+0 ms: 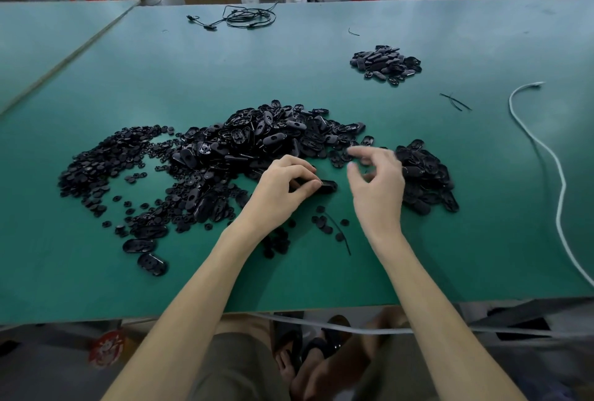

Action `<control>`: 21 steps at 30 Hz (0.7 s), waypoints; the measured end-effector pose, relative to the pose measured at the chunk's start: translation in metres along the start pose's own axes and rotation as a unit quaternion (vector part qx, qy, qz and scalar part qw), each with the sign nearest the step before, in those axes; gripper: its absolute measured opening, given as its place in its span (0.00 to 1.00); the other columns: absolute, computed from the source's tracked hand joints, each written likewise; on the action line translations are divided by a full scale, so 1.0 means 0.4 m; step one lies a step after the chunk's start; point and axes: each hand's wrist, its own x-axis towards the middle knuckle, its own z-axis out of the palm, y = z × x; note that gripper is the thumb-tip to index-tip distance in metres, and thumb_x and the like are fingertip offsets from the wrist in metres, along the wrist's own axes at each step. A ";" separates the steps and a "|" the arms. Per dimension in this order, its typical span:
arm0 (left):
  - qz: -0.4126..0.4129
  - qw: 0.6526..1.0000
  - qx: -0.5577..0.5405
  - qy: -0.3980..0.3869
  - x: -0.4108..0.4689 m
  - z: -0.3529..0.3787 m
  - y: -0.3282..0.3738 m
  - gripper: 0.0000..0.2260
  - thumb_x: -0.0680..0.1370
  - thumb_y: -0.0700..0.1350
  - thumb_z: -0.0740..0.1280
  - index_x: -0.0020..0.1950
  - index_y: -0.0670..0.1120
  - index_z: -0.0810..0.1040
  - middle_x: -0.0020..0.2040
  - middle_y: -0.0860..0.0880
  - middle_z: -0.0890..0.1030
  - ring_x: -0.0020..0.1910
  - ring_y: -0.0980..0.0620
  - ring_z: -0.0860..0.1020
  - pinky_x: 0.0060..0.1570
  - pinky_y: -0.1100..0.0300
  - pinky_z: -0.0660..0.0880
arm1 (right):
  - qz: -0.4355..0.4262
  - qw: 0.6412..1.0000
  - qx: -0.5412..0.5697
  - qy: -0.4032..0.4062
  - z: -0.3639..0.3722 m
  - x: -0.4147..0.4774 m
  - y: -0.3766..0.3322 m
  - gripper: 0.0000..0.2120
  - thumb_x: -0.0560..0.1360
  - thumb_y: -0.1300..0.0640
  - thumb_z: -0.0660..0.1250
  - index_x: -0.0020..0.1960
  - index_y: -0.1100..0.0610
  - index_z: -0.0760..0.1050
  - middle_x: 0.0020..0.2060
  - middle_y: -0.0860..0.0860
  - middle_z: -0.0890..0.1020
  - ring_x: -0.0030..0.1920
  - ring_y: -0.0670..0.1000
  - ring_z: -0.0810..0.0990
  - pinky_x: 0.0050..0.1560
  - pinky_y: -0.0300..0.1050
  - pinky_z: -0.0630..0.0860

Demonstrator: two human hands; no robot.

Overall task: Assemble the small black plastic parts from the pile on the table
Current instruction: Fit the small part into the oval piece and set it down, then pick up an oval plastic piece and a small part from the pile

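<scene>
Mid-assembly, left grip (283,188) clamped on part (329,187) beside pile (273,134). Nearby, right grip (376,182) apart, empty; probably must fetch a mate.

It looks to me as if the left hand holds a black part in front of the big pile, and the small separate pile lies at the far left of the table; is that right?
Not quite: the head view shows the small separate pile at the far right of the table. The left hand does hold a black part in front of the big pile.
</scene>
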 end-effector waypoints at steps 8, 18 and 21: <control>0.002 1.000 0.012 -0.011 -0.003 -0.004 0.005 0.05 0.78 0.39 0.75 0.51 0.47 0.86 0.59 0.53 0.79 0.59 0.54 0.74 0.56 0.70 0.70 | -0.018 0.984 -0.125 -0.124 0.014 -0.002 0.017 0.09 0.79 0.56 0.74 0.58 0.52 0.85 0.53 0.45 0.77 0.60 0.47 0.64 0.68 0.43 0.64; -0.007 0.999 0.022 0.032 -0.004 -0.001 -0.001 0.06 0.80 0.35 0.71 0.53 0.43 0.85 0.57 0.51 0.80 0.55 0.52 0.77 0.56 0.66 0.75 | -0.006 0.990 -0.092 -0.110 0.017 -0.001 0.018 0.04 0.80 0.56 0.72 0.53 0.54 0.85 0.49 0.47 0.80 0.58 0.51 0.69 0.62 0.46 0.69; -0.018 0.999 -0.003 0.043 -0.002 -0.001 0.002 0.06 0.82 0.39 0.69 0.56 0.45 0.84 0.56 0.52 0.80 0.55 0.52 0.78 0.56 0.65 0.75 | -0.010 0.995 -0.017 -0.100 0.008 -0.003 0.007 0.03 0.80 0.56 0.72 0.53 0.51 0.84 0.46 0.47 0.83 0.53 0.49 0.78 0.56 0.40 0.74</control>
